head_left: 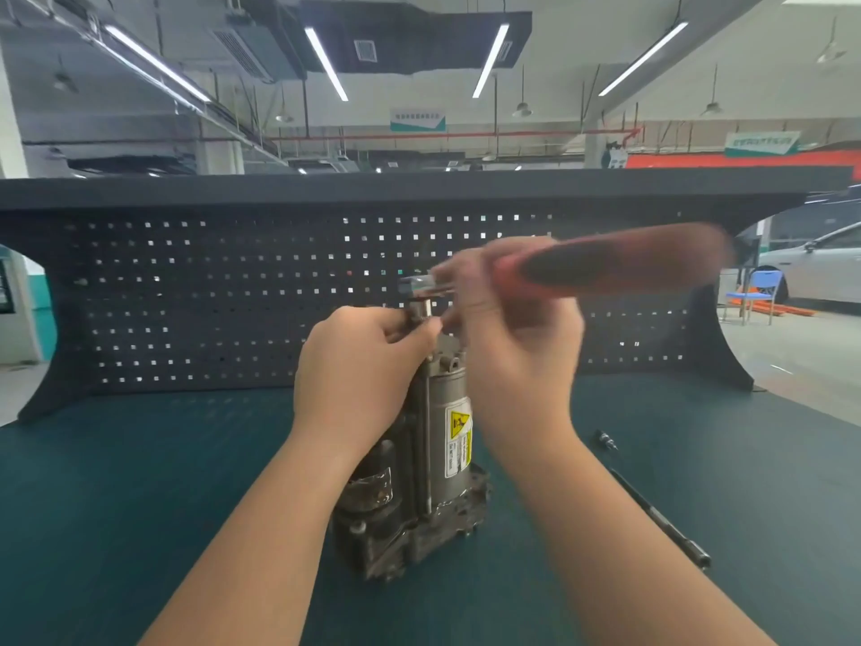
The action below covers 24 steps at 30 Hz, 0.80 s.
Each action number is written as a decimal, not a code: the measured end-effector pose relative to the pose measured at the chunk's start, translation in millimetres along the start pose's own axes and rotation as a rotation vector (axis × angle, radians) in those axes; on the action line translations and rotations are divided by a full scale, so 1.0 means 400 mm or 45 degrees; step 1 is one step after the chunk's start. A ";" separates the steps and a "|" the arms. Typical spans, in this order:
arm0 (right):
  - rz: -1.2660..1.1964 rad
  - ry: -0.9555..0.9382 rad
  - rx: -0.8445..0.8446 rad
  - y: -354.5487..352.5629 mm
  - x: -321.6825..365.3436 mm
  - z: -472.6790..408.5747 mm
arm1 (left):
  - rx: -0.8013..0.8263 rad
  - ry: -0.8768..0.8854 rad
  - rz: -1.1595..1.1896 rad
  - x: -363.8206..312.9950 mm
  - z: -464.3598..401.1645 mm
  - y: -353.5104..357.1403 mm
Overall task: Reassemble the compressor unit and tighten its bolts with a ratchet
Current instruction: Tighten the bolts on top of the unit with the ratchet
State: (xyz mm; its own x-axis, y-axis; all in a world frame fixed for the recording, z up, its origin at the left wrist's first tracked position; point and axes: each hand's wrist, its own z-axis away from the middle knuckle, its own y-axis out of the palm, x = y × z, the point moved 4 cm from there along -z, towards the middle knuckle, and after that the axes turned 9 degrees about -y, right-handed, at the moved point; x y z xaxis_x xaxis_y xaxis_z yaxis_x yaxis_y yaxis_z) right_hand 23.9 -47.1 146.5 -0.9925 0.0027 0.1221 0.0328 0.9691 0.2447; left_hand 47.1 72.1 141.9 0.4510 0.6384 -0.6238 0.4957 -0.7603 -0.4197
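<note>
The compressor unit stands upright on the green bench mat, a grey metal cylinder with a yellow warning label on a dirty cast base. My left hand grips the socket and the top of the unit. My right hand holds the ratchet by its red and black handle, which is blurred and points right. The ratchet's chrome head sits over the socket on top of the unit. The bolt under the socket is hidden by my fingers.
A long black extension bar lies on the mat to the right of the unit, with a small bit beyond it. A dark pegboard panel closes off the back of the bench. A blue chair and a white car stand far right.
</note>
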 end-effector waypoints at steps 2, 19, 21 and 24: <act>-0.437 0.445 -0.399 -0.038 -0.046 -0.007 | -0.011 -0.013 0.123 0.013 -0.009 -0.005; -0.380 0.404 -0.334 -0.054 -0.053 -0.004 | -0.025 -0.012 0.060 0.020 -0.012 0.005; -0.792 0.791 -0.606 -0.064 -0.094 0.010 | -0.030 -0.023 0.091 0.022 -0.009 0.008; -0.731 0.681 -0.513 -0.053 -0.083 0.001 | -0.028 -0.059 0.104 0.015 -0.001 0.002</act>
State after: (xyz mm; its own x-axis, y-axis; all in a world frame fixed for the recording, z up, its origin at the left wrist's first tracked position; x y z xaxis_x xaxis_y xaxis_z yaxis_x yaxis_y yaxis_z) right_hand 56.2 -67.6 137.0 -0.6840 -0.6715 0.2850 -0.3148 0.6242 0.7150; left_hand 50.5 75.2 138.1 0.4561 0.5680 -0.6850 0.4750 -0.8064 -0.3524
